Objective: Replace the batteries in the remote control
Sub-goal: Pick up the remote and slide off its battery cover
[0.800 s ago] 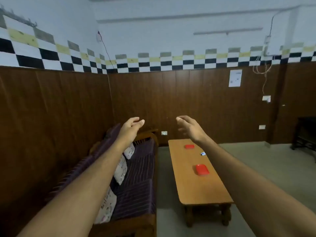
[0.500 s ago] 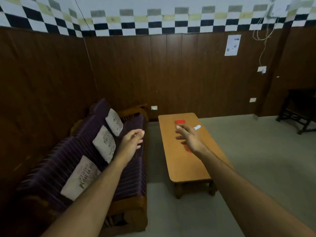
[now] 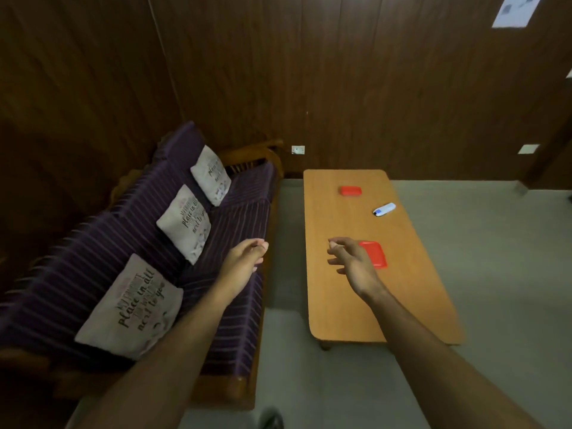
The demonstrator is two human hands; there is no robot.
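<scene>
A small white remote control (image 3: 384, 209) lies near the right edge of a low wooden table (image 3: 340, 305). Two red trays rest on the table: one (image 3: 351, 191) toward the far end and a larger one (image 3: 376, 255) in the middle, partly behind my right hand. Both arms are stretched out in the air. My right hand (image 3: 351, 263) hovers above the table's middle, fingers apart, holding nothing. Over the sofa's front edge floats my left hand (image 3: 246, 261), fingers loosely curled and empty. No batteries can be made out.
A purple striped sofa (image 3: 130, 261) with three printed cushions runs along the left, close to the table. Dark wood panelling covers the walls behind. Grey floor (image 3: 495, 258) stretches to the right of the table. A dark shoe tip (image 3: 270, 419) shows at the bottom.
The camera has tilted downward, so the table and sofa now fill the view and look closer. Both hands stay outstretched and empty, lower relative to the room.
</scene>
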